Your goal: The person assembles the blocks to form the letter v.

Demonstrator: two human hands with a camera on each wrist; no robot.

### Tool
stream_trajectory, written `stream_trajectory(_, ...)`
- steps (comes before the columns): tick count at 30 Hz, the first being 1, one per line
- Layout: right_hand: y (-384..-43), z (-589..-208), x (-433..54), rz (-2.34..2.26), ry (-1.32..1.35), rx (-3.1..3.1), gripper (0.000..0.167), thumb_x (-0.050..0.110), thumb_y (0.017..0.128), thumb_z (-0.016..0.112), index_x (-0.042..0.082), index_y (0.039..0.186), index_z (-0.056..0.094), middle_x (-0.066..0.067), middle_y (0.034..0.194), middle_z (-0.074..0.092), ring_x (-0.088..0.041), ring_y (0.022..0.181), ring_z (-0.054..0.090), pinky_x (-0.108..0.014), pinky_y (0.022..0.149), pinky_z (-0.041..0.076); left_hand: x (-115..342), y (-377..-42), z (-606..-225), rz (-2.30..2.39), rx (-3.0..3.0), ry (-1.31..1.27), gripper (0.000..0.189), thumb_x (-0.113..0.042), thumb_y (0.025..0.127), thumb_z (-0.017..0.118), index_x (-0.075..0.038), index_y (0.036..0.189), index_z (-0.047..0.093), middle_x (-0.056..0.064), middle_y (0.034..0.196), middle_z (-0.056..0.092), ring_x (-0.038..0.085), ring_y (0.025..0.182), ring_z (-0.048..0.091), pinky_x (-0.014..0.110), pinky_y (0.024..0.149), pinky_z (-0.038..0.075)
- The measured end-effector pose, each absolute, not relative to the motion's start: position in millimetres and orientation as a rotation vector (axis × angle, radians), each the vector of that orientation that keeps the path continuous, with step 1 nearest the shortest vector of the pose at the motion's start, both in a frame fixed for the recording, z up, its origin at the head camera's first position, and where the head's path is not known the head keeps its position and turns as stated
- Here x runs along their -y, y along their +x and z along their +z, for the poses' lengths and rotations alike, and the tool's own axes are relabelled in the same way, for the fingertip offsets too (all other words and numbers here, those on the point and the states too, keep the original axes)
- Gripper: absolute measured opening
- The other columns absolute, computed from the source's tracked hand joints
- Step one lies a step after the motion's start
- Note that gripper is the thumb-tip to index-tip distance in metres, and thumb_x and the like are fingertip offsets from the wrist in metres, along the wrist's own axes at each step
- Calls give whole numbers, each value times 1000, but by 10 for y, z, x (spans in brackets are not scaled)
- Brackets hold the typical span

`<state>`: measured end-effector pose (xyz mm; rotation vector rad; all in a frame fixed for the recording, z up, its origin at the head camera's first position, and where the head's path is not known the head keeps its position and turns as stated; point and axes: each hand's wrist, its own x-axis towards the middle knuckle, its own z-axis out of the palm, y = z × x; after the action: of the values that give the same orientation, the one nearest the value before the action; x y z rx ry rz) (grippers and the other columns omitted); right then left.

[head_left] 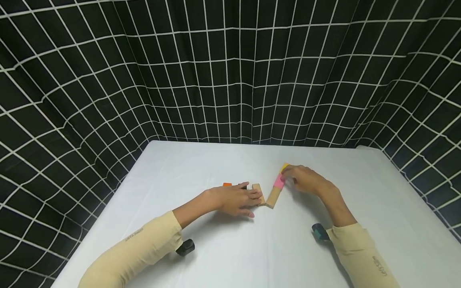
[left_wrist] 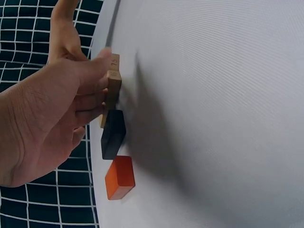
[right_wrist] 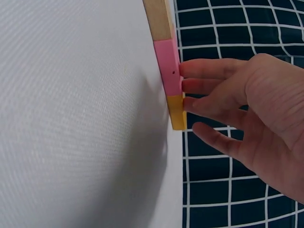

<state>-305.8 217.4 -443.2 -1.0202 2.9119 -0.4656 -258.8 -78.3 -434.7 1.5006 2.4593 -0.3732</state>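
My left hand point(head_left: 232, 200) lies palm down, its straight fingers resting on a plain wooden block point(head_left: 256, 187) that they partly cover. Just behind this hand are a black block point(left_wrist: 113, 135) and an orange block point(left_wrist: 119, 178), both mostly hidden in the head view. A second plain wooden block point(head_left: 273, 197) meets the first near its lower end, forming a V. From it a pink block point(head_left: 278, 181) and a yellow block point(head_left: 284, 166) continue in a slanting line, end to end. My right hand point(head_left: 306, 179) touches the pink and yellow blocks with relaxed fingertips.
A white cloth covers the table point(head_left: 180, 168). Dark curtains with a white grid point(head_left: 216, 72) stand around its back and sides. A black device point(head_left: 185, 247) sits by the left sleeve, and a dark teal device point(head_left: 319, 232) by the right cuff.
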Motion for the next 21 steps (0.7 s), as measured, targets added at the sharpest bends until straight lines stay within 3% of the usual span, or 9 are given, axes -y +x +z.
stream_trajectory(9,-3067,-4439,-2163,-460,-966,-2938,44,-21,87,50,4,107,81,-16,127,74,-43,125,67,-62,107,54,744,-2620,-4273,-344,-2498,1598,53,-48,109,50,-18,153,55,-2,165,46,11,154,43,50,134,24)
stream_trajectory(16,-3028,-4436,-2136,-443,-960,-2947,45,-22,85,52,4,108,81,-19,129,73,-44,128,65,-62,109,52,812,-2640,-4296,-183,-2591,1581,50,-48,108,53,-23,150,58,-1,165,47,12,156,41,52,135,23)
stream_trajectory(21,-3021,-4426,-2144,-432,-944,-2948,45,-21,85,53,5,109,81,-18,131,72,-45,130,64,-62,111,51,970,-2675,-4202,-73,-2654,1513,49,-45,108,55,-19,149,60,2,162,51,15,154,45,53,135,20)
